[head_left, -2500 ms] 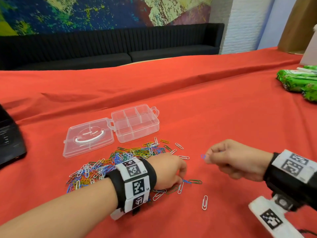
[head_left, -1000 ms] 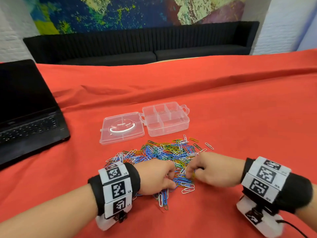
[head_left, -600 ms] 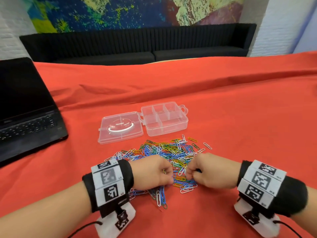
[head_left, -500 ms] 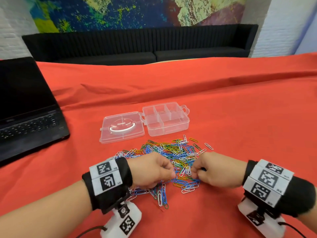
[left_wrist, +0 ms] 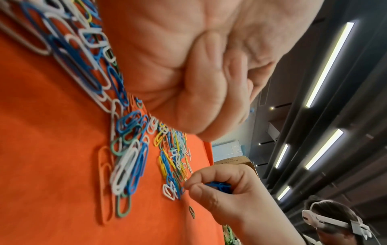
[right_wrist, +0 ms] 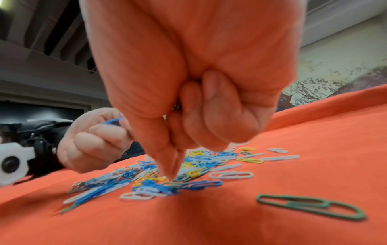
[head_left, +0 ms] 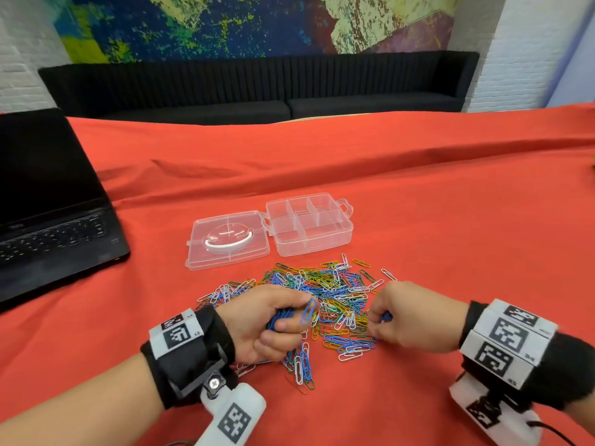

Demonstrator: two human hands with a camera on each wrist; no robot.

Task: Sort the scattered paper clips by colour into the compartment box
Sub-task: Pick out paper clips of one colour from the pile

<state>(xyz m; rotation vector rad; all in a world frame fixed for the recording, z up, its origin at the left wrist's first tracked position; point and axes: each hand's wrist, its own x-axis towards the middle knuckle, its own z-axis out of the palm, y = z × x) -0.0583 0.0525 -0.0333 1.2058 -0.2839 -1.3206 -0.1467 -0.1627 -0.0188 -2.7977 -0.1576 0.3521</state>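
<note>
1. The left hand (head_left: pixel 270 323) now lifts clear of the pile of paper clips (head_left: pixel 325 294), where half a second ago it lay low against the clips. Its grip pinches one blue clip (head_left: pixel 308 312) between thumb and forefinger, and more blue clips (head_left: pixel 279 318) show bunched in the curled fingers behind.

2. The right hand (head_left: pixel 409 317) stays at the pile's right edge, as it was a moment ago. Its grip holds a small bunch of blue clips (left_wrist: pixel 220 186) in the palm while thumb and forefinger tips reach down among the loose ones.

3. The compartment box (head_left: pixel 310 228) stands open on the red surface (head_left: pixel 450 252) just beyond the pile, its lid (head_left: pixel 227 241) laid flat to the left. No clip shows in any compartment.

4. Judged from this, both hands are gathering blue first; no colour is sorted yet, and nearly the whole pile remains.

5. A laptop (head_left: pixel 48 204) sits well apart to the left.
</note>
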